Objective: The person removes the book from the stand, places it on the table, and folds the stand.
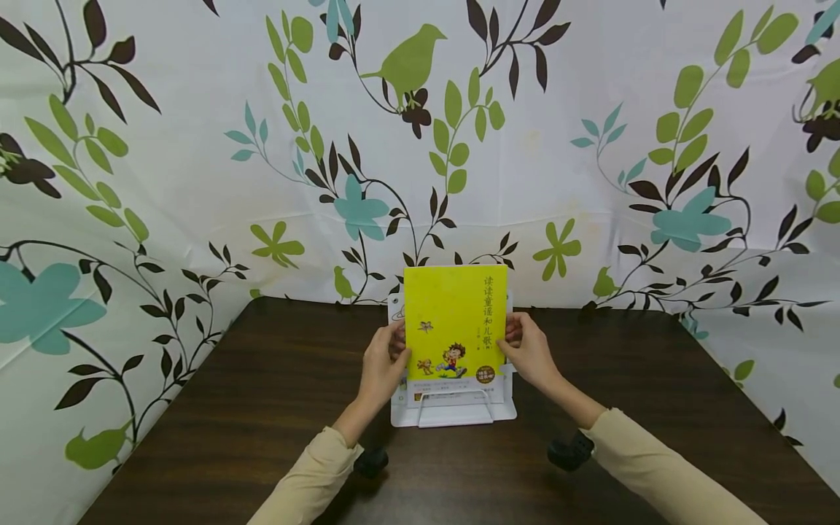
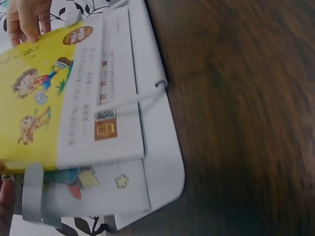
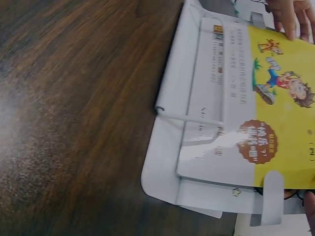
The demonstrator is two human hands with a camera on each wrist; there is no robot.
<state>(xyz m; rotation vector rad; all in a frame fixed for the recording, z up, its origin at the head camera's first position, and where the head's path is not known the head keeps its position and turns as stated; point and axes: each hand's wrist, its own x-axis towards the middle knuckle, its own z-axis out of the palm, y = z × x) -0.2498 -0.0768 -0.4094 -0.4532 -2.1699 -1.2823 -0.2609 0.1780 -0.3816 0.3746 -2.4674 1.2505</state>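
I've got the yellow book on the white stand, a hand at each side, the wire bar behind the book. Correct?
Not quite: the wire bar crosses in front of the yellow book, as the right wrist view shows. It is on the white stand, left hand and right hand at its sides.

The yellow book (image 1: 446, 310) is blocking much of the white stand (image 1: 407, 416), and some fingers of the left hand (image 1: 383, 362) and right hand (image 1: 530, 354) are hiding behind the book. Both sleeves (image 1: 308, 474) are running off the head view's bottom. Each wrist cam is cropping its own hand, and the fine print (image 1: 456, 385) is looking unreadably tiny.
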